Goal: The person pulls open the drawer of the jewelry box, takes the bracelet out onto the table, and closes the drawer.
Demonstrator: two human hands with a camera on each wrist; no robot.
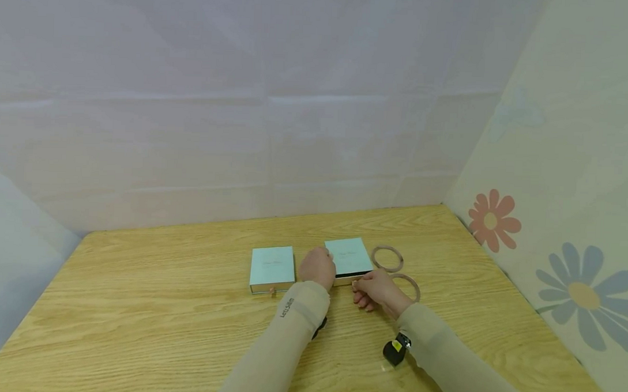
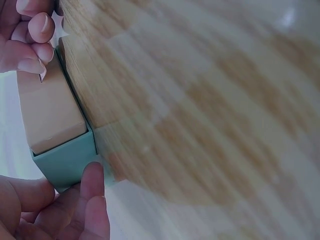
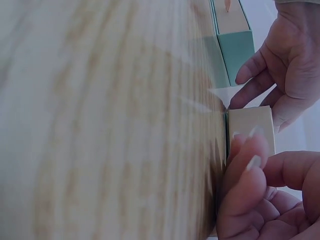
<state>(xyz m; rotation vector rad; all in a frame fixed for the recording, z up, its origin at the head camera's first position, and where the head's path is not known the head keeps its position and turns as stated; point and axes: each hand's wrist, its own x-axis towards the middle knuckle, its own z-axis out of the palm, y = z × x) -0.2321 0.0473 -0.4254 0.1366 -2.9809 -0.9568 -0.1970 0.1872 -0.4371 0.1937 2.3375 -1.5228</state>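
Note:
A light blue drawer-style gift box (image 1: 349, 255) lies on the table, its beige drawer (image 2: 52, 112) standing partly out of the blue sleeve (image 2: 67, 160). My left hand (image 1: 318, 267) grips the left side of this box, thumb and fingers on the sleeve. At the drawer's front, my right hand (image 1: 381, 289) pinches the small ribbon tab (image 2: 43, 75) between thumb and finger. What lies inside the drawer is hidden. A second light blue box (image 1: 272, 266) with a pinkish tab sits closed just left of my left hand.
Two pinkish bangles, one farther back (image 1: 387, 258) and one nearer (image 1: 414, 281), lie right of the gripped box, the nearer partly behind my right hand. The wooden table (image 1: 149, 305) meets a pale draped wall at the back and a flower-patterned sheet (image 1: 569, 187) on the right.

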